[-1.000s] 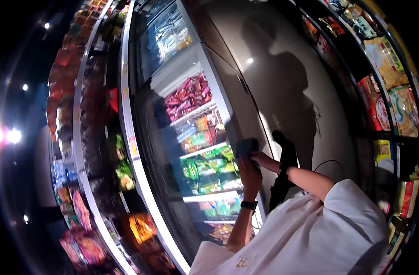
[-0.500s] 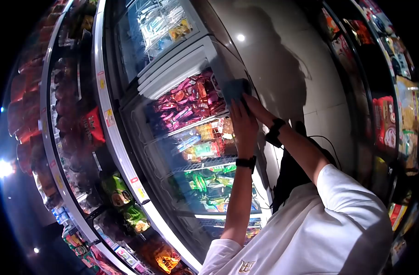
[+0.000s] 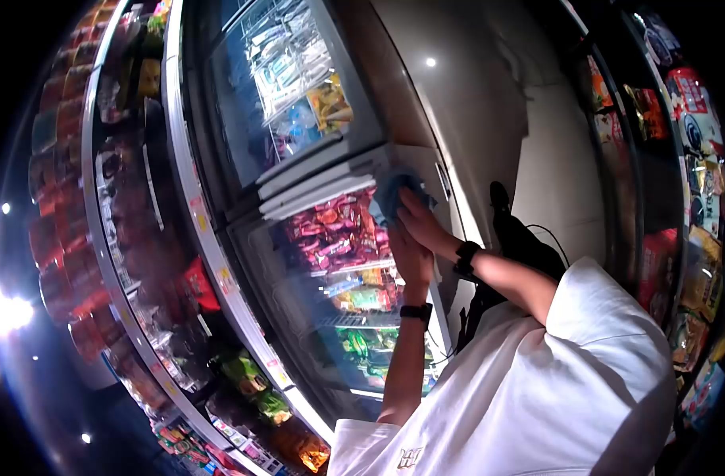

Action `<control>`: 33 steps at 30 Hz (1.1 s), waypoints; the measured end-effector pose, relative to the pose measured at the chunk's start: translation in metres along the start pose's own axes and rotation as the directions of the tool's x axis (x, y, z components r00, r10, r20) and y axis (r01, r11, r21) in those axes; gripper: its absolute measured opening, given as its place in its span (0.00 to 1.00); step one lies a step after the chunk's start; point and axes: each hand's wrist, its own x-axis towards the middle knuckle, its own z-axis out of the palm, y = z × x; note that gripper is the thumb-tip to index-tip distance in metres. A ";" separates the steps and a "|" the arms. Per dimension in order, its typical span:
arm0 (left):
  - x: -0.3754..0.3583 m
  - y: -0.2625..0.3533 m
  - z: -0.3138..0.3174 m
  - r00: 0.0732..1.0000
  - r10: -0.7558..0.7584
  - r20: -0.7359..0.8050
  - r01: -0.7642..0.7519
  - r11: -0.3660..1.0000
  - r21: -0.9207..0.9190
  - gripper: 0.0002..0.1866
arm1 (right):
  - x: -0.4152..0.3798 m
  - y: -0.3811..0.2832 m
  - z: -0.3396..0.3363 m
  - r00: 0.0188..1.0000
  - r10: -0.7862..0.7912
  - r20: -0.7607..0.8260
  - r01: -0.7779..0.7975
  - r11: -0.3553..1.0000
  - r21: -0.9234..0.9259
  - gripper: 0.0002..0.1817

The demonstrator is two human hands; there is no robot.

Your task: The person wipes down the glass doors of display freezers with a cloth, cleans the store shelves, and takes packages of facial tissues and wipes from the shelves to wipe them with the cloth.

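A blue-grey cloth lies bunched on the front rim of a chest freezer, near the corner of its glass lid. Pressed onto the cloth from above is my right hand, its fingers closed on the fabric. My left hand is just below and against it, fingers reaching the lower part of the cloth; its fingertips are partly hidden. Red-purple wrapped packs show through the glass beside my hands. Green packs lie lower in the freezer.
A second freezer section with white and yellow packs adjoins at the top. Shelves with a price rail run along the left. More shelves with snack bags stand on the right, across the tiled floor. A thin cable hangs near my leg.
The view has shifted, so the freezer sits lower in the picture. My right hand has moved further over the cloth, which now lies nearer the lid corner; my left hand stays close below.
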 end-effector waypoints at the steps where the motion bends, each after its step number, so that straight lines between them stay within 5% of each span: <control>1: 0.028 0.002 -0.002 1.000 -0.002 -0.021 0.000 0.997 -0.075 0.35 | 0.024 -0.002 -0.006 0.999 0.032 0.011 -0.033 0.998 0.051 0.28; 3: 0.056 0.002 0.005 0.993 -0.118 0.003 0.117 0.984 -0.132 0.37 | 0.062 -0.005 -0.017 0.997 0.067 0.030 -0.070 0.992 0.108 0.27; 5: 0.058 0.014 0.004 0.981 -0.194 -0.003 0.193 0.975 -0.108 0.38 | 0.093 -0.008 -0.031 0.891 0.344 0.297 -0.425 0.862 0.276 0.26; 7: 0.055 0.023 -0.001 0.975 -0.223 -0.015 0.221 0.972 -0.075 0.39 | 0.096 0.000 -0.021 0.929 0.327 0.173 -0.365 0.884 0.291 0.28; 9: 0.054 0.030 -0.012 0.969 -0.228 0.095 0.240 0.958 -0.156 0.40 | 0.097 0.001 -0.029 0.806 0.513 0.295 -0.541 0.841 0.015 0.28; 13: 0.084 0.017 -0.012 0.959 -0.230 0.163 0.259 0.948 -0.185 0.39 | 0.113 -0.008 -0.044 0.881 0.425 0.209 -0.443 0.896 0.042 0.25; 15: 0.104 0.015 -0.010 0.996 -0.082 0.038 0.084 0.995 -0.049 0.38 | 0.125 -0.003 -0.049 0.903 0.365 0.227 -0.352 0.931 -0.094 0.19; 17: 0.128 0.019 -0.014 0.985 -0.114 0.127 0.125 0.989 -0.082 0.38 | 0.142 -0.005 -0.049 0.917 0.343 0.203 -0.335 0.939 -0.070 0.18; 22: 0.214 0.020 -0.040 0.995 0.020 -0.102 -0.020 1.000 0.006 0.37 | 0.229 -0.013 -0.044 0.969 0.242 0.056 -0.239 0.969 -0.053 0.17; 25: 0.287 0.008 -0.053 0.993 0.007 -0.115 -0.006 1.000 0.010 0.35 | 0.282 0.002 -0.030 0.967 0.253 0.019 -0.253 0.967 0.012 0.23; 26: 0.319 0.001 -0.047 0.995 0.026 -0.100 -0.022 0.999 0.037 0.34 | 0.298 0.013 -0.025 0.952 0.274 0.136 -0.268 0.962 -0.058 0.31; 30: 0.383 -0.021 -0.004 0.995 0.018 -0.103 -0.014 0.999 0.032 0.32 | 0.344 0.020 -0.018 0.949 0.285 0.136 -0.262 0.951 -0.167 0.40; 31: 0.396 -0.019 -0.003 0.994 -0.003 -0.112 0.004 1.000 0.009 0.31 | 0.362 -0.006 -0.035 0.878 0.412 0.244 -0.421 0.907 -0.014 0.39; 33: 0.417 -0.018 -0.005 0.994 -0.053 -0.095 0.045 0.995 -0.091 0.33 | 0.393 -0.007 -0.023 0.891 0.407 0.202 -0.420 0.907 0.023 0.34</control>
